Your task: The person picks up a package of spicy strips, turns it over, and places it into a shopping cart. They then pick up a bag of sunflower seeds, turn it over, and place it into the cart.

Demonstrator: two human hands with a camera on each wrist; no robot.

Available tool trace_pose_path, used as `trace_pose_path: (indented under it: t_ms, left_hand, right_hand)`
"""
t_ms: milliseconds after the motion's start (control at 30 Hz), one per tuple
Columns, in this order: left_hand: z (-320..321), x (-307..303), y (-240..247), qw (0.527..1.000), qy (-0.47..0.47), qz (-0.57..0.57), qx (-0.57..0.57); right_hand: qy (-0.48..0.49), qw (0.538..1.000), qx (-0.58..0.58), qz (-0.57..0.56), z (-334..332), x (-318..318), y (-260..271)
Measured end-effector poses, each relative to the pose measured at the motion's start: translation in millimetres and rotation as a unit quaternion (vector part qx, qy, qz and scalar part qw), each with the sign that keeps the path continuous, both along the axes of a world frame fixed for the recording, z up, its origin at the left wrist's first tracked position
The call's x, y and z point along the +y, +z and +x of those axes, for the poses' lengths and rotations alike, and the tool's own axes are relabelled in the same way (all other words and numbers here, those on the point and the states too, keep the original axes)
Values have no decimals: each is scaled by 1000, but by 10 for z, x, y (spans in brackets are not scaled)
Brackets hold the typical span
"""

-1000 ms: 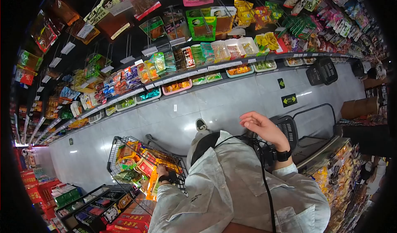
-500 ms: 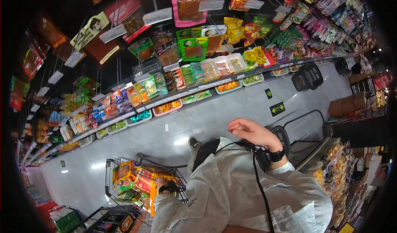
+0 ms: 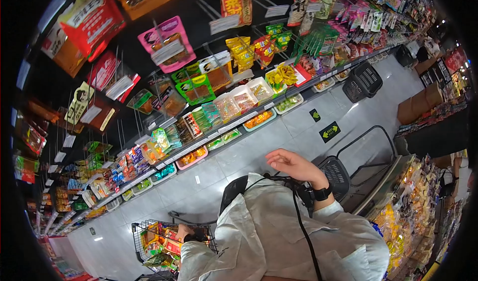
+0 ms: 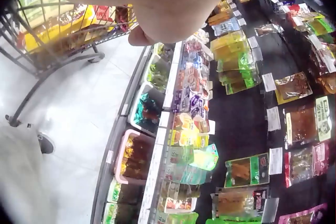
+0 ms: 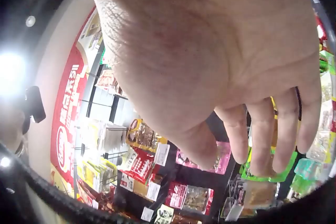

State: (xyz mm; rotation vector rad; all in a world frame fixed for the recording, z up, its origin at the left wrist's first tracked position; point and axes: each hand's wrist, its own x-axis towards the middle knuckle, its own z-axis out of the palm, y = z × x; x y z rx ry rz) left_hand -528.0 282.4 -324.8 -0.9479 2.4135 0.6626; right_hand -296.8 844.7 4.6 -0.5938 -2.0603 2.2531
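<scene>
My left hand (image 3: 184, 231) lies at the near side of a wire shopping cart (image 3: 135, 241) filled with colourful snack packets. In the left wrist view that hand (image 4: 157, 3) covers the top beside the cart (image 4: 37, 71), its fingers mostly out of sight, so its hold cannot be made out. Raised in front of my body, my right hand (image 3: 297, 166) touches nothing, with relaxed fingers. The right wrist view shows its palm (image 5: 210, 50) and loosely spread fingers (image 5: 262, 134) before hanging packets, with a red packet (image 5: 138, 165) beyond the thumb.
A long shelf (image 3: 219, 131) of hanging snacks and trays runs diagonally across the aisle. Black baskets (image 3: 362, 81) (image 3: 334, 177) stand on the grey floor (image 3: 269, 146), one near a metal frame. Bagged goods (image 3: 408, 206) are piled at the right.
The view has turned and moved nearer the shelf, whose hanging packets look larger. The cart and left hand now sit lower in the head view. My right hand keeps its raised, relaxed pose.
</scene>
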Motion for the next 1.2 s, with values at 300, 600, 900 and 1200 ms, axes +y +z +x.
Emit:
trace_pose_path:
  t_ms: [300,600,900,1200]
  left_hand:
    - [20,2011,1086,901,409,105,96]
    - [-294,2978,1104,981,73,157,90]
    - [-521,5283,1561,815,-349,447,119]
    - [-651,6681,3226,626,-587,483,173]
  right_hand:
    - [-54,998,23,1,602,804,-175]
    - [-125,992,-7,-20,944,1360,-281]
    - [-123,992,-15,25,324,1980,-164]
    - [-155,982,92,61,-365,2923,719]
